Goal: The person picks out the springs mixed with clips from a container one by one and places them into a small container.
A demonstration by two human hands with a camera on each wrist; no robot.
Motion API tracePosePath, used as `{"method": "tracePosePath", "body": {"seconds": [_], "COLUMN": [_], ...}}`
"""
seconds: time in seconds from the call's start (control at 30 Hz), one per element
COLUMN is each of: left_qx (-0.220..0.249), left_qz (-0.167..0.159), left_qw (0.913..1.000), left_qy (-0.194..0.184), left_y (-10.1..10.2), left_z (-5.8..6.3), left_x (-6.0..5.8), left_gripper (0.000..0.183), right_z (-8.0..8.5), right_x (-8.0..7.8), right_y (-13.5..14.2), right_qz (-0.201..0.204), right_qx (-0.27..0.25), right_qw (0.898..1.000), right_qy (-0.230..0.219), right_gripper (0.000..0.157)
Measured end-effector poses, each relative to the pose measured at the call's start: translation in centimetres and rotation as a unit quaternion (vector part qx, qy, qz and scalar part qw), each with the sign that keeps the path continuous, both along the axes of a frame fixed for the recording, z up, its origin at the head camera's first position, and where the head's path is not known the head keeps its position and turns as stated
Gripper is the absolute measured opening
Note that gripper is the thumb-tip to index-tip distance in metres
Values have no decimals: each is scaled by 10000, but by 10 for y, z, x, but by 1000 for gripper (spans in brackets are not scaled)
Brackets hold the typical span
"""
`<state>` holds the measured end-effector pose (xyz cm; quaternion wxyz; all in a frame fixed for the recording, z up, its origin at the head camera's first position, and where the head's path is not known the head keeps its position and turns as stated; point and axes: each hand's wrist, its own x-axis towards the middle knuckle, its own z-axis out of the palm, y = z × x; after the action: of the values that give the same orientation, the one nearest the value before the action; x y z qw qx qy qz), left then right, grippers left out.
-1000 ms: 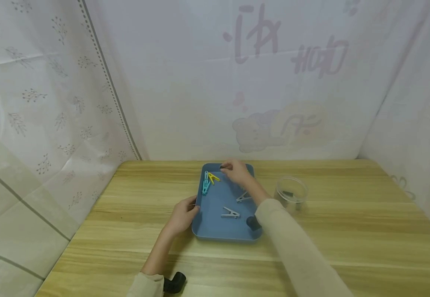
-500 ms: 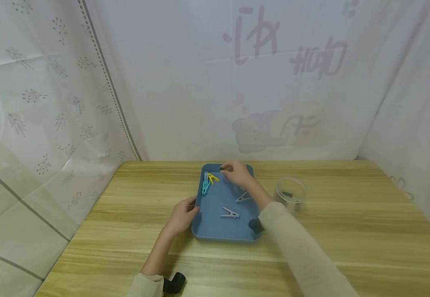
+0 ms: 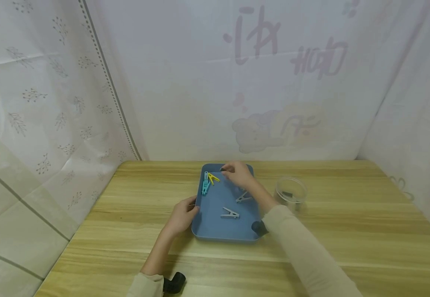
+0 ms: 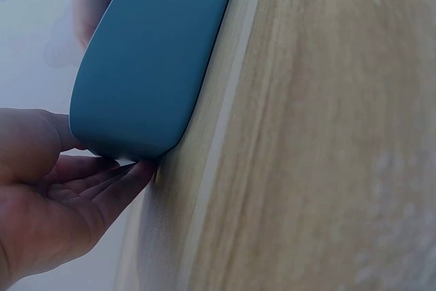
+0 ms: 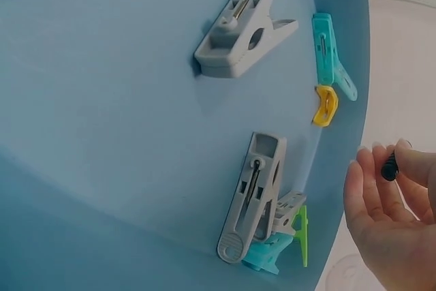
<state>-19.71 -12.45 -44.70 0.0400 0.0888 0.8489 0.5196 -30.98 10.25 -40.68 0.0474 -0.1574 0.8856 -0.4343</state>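
A shallow blue tray (image 3: 218,231) lies on the wooden table. My left hand (image 3: 179,215) grips its left wall, thumb at the rim and fingers low against the outside, as the left wrist view shows. Over the tray's far end, my right hand (image 3: 238,174) pinches a small black ribbed piece (image 5: 390,167) between thumb and fingertips; its exact kind is unclear. Inside the tray, teal clothespins (image 3: 205,183) and a yellow clothespin (image 3: 212,178) lie by the left wall. One grey clothespin (image 3: 230,213) sits nearer the front. Another grey clothespin (image 5: 252,199) lies beside smaller coloured ones, partly hidden by my right arm in the head view.
Right of the tray stands a clear round container (image 3: 291,189) with a dark piece inside. A black elbow-shaped device (image 3: 175,283) is at my left wrist, and a similar one (image 3: 259,227) at my right wrist overlaps the tray's near right corner. A pale curtain (image 3: 200,82) hangs behind the table.
My right sleeve and wrist have shifted slightly to the right, while the right hand stays nearly in place with the black piece. The left hand and the clothespins have not visibly moved.
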Motion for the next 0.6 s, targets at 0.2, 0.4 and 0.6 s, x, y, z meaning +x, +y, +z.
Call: {"method": "tracePosePath", "body": {"seconds": [0.2,0.4,0.6], "left_qx": [-34,-66,-95], "left_qz": [11,2,19], "left_qw": [10000,10000,10000], "left_qy": [17,17,18], "left_y": [0,0,1], "left_z": [0,0,-1], "left_x": [-1,-1,-1], "left_gripper": [44,45,44], "right_z": [2,5,7], "right_x": [2,5,8], "right_y": [0,0,0], "right_qz": [60,53,2], "right_qx": [-3,76,133], "right_qw": [10000,9999,9999], "right_qy": [64,122,28], "right_gripper": [30,29,29]}}
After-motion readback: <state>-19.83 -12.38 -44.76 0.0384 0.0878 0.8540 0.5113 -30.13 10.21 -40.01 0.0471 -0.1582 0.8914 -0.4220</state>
